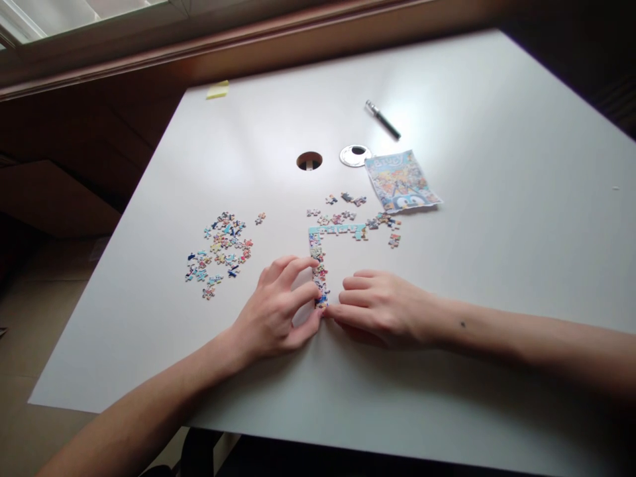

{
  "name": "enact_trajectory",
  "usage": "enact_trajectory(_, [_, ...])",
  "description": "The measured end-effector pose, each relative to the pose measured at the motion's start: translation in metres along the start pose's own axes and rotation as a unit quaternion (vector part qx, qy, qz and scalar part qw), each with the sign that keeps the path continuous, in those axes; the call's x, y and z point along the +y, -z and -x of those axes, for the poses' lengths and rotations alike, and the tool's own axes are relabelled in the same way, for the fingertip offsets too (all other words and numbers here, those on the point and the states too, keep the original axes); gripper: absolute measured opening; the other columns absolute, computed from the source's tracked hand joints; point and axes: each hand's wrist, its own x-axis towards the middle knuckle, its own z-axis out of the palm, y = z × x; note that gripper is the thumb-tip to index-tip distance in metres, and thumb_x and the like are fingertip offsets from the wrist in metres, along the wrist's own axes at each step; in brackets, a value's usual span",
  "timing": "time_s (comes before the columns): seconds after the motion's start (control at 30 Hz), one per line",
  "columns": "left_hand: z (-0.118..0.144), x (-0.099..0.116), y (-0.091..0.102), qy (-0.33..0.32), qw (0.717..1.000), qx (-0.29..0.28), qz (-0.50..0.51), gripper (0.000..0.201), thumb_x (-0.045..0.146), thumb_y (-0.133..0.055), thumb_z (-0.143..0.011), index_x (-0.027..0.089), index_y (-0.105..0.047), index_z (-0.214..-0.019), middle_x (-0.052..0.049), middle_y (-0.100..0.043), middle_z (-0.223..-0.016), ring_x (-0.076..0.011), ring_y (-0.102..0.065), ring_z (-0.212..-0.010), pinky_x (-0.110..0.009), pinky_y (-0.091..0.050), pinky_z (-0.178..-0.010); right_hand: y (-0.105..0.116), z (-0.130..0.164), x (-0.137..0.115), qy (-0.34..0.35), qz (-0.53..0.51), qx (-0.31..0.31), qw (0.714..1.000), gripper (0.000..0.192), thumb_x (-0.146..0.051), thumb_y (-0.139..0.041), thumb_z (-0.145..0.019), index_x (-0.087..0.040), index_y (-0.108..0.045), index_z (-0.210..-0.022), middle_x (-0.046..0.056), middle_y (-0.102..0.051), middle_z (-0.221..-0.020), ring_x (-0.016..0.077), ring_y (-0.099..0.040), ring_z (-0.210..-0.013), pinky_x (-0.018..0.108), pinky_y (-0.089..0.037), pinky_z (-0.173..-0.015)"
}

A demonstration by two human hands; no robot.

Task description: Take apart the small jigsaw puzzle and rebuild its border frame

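Head view: both hands meet at the near end of the joined puzzle strip (318, 268) on the white table (497, 218); left hand (278, 308) and right hand (382, 308) pinch that end with their fingertips; loose pieces (221, 252) lie left.

So on the worktop (497, 199) there's a pen (382, 120) up past the cable hole (309, 160), its silver cap (355, 156) lying just beside the hole, and a yellow sticky note (217, 89) way off at the far left corner.
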Motion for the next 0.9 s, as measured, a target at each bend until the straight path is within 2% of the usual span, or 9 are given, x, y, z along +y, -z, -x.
enact_trajectory(0.13, [-0.005,-0.003,0.006,-0.010,0.999,-0.035,-0.024,0.022,0.029,-0.060,-0.087,0.021,-0.059,-0.107,-0.012,-0.042,-0.150,-0.0321,-0.035,-0.139,-0.051,-0.034,-0.113,-0.005,0.001,0.006,0.010,-0.034,-0.007,0.999,0.020,-0.018,-0.041,-0.100,-0.015,-0.061,-0.104,0.002,-0.059,-0.071,0.0155,-0.044,-0.065,0.031,-0.034,-0.067])
enact_trajectory(0.2, [-0.012,-0.008,0.011,-0.010,0.998,-0.053,-0.037,0.039,0.036,-0.063,-0.084,0.020,-0.053,-0.119,-0.015,-0.036,-0.155,-0.0337,-0.030,-0.143,-0.053,-0.031,-0.116,-0.005,0.001,0.008,0.011,-0.037,-0.015,0.999,0.019,-0.018,-0.042,-0.099,-0.016,-0.060,-0.106,0.002,-0.060,-0.073,0.0152,-0.046,-0.066,0.030,-0.034,-0.067])
enact_trajectory(0.33, [-0.028,-0.024,0.017,-0.033,0.994,-0.088,-0.061,0.074,0.063,-0.064,-0.080,0.018,-0.041,-0.134,-0.018,-0.024,-0.161,-0.0354,-0.020,-0.149,-0.054,-0.026,-0.119,-0.002,0.000,0.008,0.012,-0.031,-0.026,0.999,0.017,-0.019,-0.042,-0.099,-0.016,-0.058,-0.104,0.003,-0.061,-0.072,0.0154,-0.047,-0.065,0.031,-0.035,-0.066])
enact_trajectory(0.43, [-0.033,-0.033,0.015,-0.044,0.991,-0.098,-0.073,0.089,0.073,-0.062,-0.077,0.019,-0.035,-0.142,-0.018,-0.021,-0.163,-0.0351,-0.019,-0.150,-0.054,-0.025,-0.120,0.000,0.000,0.007,0.005,-0.040,-0.031,0.999,0.015,-0.018,-0.043,-0.097,-0.016,-0.057,-0.103,0.003,-0.062,-0.073,0.0156,-0.048,-0.065,0.031,-0.035,-0.066])
enact_trajectory(0.57, [-0.030,-0.039,0.009,-0.054,0.990,-0.097,-0.092,0.097,0.078,-0.061,-0.074,0.020,-0.032,-0.146,-0.017,-0.020,-0.163,-0.0363,-0.019,-0.151,-0.056,-0.020,-0.121,0.001,0.001,0.007,0.002,-0.040,-0.037,0.999,0.012,-0.018,-0.044,-0.097,-0.017,-0.056,-0.097,0.002,-0.061,-0.072,0.0153,-0.046,-0.064,0.030,-0.034,-0.064])
enact_trajectory(0.73, [-0.028,-0.037,0.010,-0.048,0.988,-0.112,-0.096,0.094,0.073,-0.062,-0.075,0.021,-0.033,-0.147,-0.014,-0.018,-0.165,-0.0359,-0.018,-0.151,-0.055,-0.018,-0.123,-0.001,0.002,0.008,0.009,-0.040,-0.030,0.999,0.015,-0.023,-0.046,-0.096,-0.020,-0.052,-0.083,0.000,-0.059,-0.067,0.0147,-0.045,-0.063,0.031,-0.032,-0.063])
enact_trajectory(0.9, [-0.030,-0.036,0.010,-0.047,0.987,-0.110,-0.107,0.097,0.072,-0.061,-0.077,0.018,-0.030,-0.151,-0.015,-0.012,-0.166,-0.0374,-0.013,-0.152,-0.055,-0.016,-0.123,0.000,0.001,0.008,0.019,-0.049,-0.009,0.999,0.013,-0.023,-0.049,-0.093,-0.020,-0.051,-0.080,-0.001,-0.058,-0.065,0.0145,-0.043,-0.061,0.031,-0.031,-0.062])
